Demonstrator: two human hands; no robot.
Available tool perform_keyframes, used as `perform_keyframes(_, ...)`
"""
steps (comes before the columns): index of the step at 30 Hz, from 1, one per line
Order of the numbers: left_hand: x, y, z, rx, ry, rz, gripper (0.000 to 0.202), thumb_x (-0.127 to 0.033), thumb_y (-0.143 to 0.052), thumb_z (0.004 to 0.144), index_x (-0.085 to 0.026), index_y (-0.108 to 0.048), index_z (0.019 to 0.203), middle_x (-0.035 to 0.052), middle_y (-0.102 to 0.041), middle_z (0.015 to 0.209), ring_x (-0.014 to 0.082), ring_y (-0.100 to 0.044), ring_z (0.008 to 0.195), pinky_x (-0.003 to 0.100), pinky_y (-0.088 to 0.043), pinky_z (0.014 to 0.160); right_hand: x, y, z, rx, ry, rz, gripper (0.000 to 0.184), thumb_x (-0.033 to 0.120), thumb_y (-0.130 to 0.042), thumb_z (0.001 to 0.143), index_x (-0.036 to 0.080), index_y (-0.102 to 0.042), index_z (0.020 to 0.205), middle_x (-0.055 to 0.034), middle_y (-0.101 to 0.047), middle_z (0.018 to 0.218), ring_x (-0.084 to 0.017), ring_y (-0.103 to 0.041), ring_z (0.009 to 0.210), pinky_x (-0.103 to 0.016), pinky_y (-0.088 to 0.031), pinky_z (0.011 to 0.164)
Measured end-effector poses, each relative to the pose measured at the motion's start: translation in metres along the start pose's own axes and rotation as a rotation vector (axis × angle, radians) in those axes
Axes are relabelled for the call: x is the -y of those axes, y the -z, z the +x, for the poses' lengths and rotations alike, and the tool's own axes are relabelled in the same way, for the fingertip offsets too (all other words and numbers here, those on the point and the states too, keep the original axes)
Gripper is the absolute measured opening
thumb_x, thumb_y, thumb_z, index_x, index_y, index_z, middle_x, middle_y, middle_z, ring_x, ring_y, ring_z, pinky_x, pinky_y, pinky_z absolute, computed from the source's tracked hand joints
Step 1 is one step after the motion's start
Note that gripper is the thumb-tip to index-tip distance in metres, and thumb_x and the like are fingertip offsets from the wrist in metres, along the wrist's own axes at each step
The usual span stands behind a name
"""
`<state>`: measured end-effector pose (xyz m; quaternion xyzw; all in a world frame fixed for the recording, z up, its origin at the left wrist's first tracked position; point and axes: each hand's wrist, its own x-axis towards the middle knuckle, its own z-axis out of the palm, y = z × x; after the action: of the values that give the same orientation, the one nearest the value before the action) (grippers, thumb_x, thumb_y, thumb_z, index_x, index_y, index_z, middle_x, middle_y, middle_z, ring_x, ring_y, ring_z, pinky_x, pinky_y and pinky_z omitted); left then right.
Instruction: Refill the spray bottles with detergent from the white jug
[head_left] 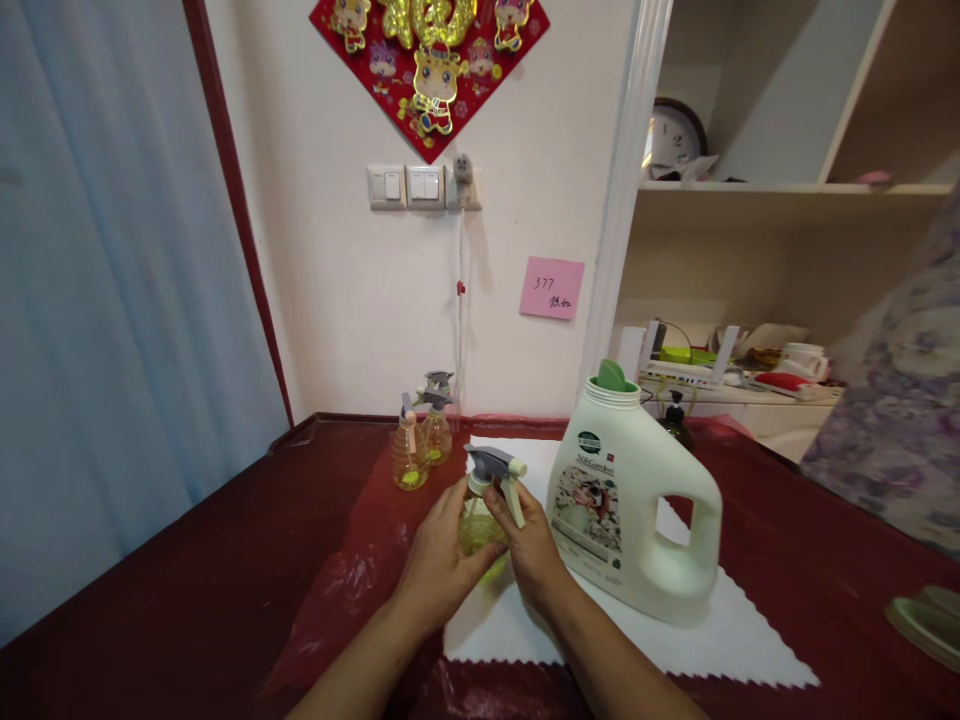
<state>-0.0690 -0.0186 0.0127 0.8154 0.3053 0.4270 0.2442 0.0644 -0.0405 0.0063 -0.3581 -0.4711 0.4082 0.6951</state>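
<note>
Both hands are on one small spray bottle (477, 530) with a clear ribbed body, a grey head and a pale trigger. My left hand (441, 545) wraps round the bottle's body from the left. Up near the neck and trigger, my right hand (534, 540) has its fingers closed on the spray head (491, 463). Just right of it stands a large pale green jug (637, 520) with a handle and a printed label; something green (611, 376) sits in its uncapped mouth. The fingers hide much of the bottle.
Several similar spray bottles (410, 455) stand behind on the left. White scalloped paper (735, 640) and red plastic film (337, 580) lie on the dark red table (187, 570). A dark pump bottle (675, 420) is behind the jug. A green lid-like object (926, 625) lies far right.
</note>
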Motion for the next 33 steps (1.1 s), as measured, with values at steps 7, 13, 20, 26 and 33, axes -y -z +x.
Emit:
perform_keyframes(7, 0.0028, -0.0008, -0.0001, 0.003, 0.014, -0.004, 0.071, -0.029, -0.073, 0.081, -0.026, -0.038, 0.143, 0.0115, -0.052, 0.144, 0.0288, -0.05, 0.132, 0.046, -0.04, 0.109, 0.002, -0.0017, 0.0027, -0.007, 0.005, -0.008, 0.04, 0.049, -0.076, 0.078, 0.027, -0.071, 0.111, -0.0008, -0.074, 0.104, -0.022, -0.066, 0.097, -0.033, -0.049, 0.089)
perform_keyframes(13, 0.0036, -0.001, 0.0003, 0.004, 0.031, 0.027, 0.075, -0.03, -0.074, 0.08, -0.023, -0.037, 0.145, 0.0145, -0.05, 0.145, 0.0309, -0.048, 0.133, 0.05, -0.038, 0.111, 0.0031, -0.0004, 0.0033, 0.002, 0.015, -0.008, 0.044, 0.047, -0.077, 0.077, 0.028, -0.07, 0.115, -0.0012, -0.073, 0.109, -0.023, -0.064, 0.103, -0.035, -0.046, 0.096)
perform_keyframes(20, 0.0034, -0.001, 0.0004, 0.007, 0.021, 0.015, 0.075, -0.033, -0.074, 0.08, -0.024, -0.037, 0.145, 0.0147, -0.053, 0.142, 0.0315, -0.05, 0.131, 0.05, -0.04, 0.109, 0.0051, -0.0029, 0.0066, 0.029, -0.012, 0.044, 0.046, 0.049, -0.077, 0.076, 0.024, -0.07, 0.114, -0.0043, -0.074, 0.1, -0.024, -0.067, 0.091, -0.035, -0.054, 0.082)
perform_keyframes(26, 0.0042, -0.0011, -0.0002, 0.006, 0.015, 0.015, 0.075, -0.034, -0.074, 0.081, -0.025, -0.036, 0.146, 0.0144, -0.052, 0.143, 0.0316, -0.049, 0.132, 0.051, -0.039, 0.109, 0.005, -0.0036, 0.0078, 0.046, -0.028, 0.103, 0.047, 0.049, -0.076, 0.075, 0.027, -0.069, 0.116, -0.0034, -0.074, 0.103, -0.024, -0.068, 0.091, -0.035, -0.055, 0.077)
perform_keyframes(33, 0.0031, -0.0012, -0.0001, -0.006, 0.019, 0.015, 0.074, -0.028, -0.074, 0.079, -0.026, -0.039, 0.144, 0.0117, -0.054, 0.141, 0.0295, -0.051, 0.129, 0.047, -0.041, 0.108, 0.0067, 0.0006, 0.0077, 0.07, -0.045, 0.086, 0.034, 0.046, -0.069, 0.083, 0.025, -0.071, 0.11, -0.0029, -0.074, 0.098, -0.025, -0.067, 0.095, -0.037, -0.053, 0.083)
